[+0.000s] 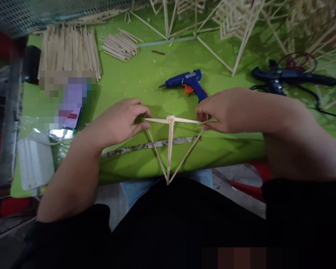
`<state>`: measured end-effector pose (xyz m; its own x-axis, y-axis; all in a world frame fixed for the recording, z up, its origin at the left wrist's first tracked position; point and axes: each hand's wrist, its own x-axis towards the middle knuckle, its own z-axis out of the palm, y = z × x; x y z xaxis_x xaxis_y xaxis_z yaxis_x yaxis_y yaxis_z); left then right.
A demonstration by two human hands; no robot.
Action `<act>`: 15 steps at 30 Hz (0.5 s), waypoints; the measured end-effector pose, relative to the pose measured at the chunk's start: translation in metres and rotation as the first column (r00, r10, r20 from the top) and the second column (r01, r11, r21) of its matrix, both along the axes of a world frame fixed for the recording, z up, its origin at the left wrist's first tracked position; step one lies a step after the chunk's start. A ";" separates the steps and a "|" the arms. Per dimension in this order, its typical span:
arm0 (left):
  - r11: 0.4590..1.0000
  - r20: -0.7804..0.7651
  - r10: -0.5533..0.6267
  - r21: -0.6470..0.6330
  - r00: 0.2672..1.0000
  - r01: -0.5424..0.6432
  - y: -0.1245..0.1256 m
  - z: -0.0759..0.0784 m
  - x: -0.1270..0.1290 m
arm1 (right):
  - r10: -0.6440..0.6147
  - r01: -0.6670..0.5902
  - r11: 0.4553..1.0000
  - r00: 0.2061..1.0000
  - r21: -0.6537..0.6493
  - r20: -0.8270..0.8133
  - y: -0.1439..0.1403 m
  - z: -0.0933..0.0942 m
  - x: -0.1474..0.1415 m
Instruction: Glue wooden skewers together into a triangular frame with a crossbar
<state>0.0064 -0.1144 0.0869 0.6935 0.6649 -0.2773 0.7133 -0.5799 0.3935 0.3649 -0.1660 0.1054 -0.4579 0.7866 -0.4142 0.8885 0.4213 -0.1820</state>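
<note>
1. Stick frame (pixel 170 146): thin wooden sticks glued into a triangle, with a top bar, two slanted legs and a centre strut meeting at a lower point near the person's lap. It is held in the air just in front of the near edge of the green table (pixel 145 80).
2. Left hand (pixel 122 120): fingers pinched closed on the left end of the top bar.
3. Right hand (pixel 226 111): fingers pinched closed on the right end of the same bar.
4. Handling, judged: very light and stiff along each stick, but thin and likely to snap under bending. The glue joint (pixel 170 119) at mid-bar looks like the weakest spot. Best held at the bar ends or corners, with a gentle pinch and no twisting.
5. Nearby: blue glue gun (pixel 186 83) lying on the table beyond the hands; dark glue gun (pixel 285 76) to the right; loose stick bundles (pixel 70 50) at far left.
</note>
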 end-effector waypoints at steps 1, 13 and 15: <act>1.000 -0.006 0.000 -0.007 1.000 -0.001 0.000 0.001 0.001 | -0.002 0.002 1.000 1.000 0.012 -0.014 -0.001 -0.001 0.001; 1.000 -0.012 -0.025 0.006 1.000 0.026 0.002 0.000 0.001 | 0.027 -0.027 1.000 1.000 0.011 0.015 -0.002 0.006 0.000; 0.999 -0.009 -0.031 0.020 0.999 0.031 0.001 0.000 0.001 | -0.009 0.009 1.000 0.997 0.003 -0.072 0.000 0.014 0.009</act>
<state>0.0079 -0.1139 0.0872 0.7115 0.6486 -0.2704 0.6983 -0.6097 0.3751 0.3735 -0.1663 0.1191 -0.4792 0.7921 -0.3780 0.8769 0.4138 -0.2446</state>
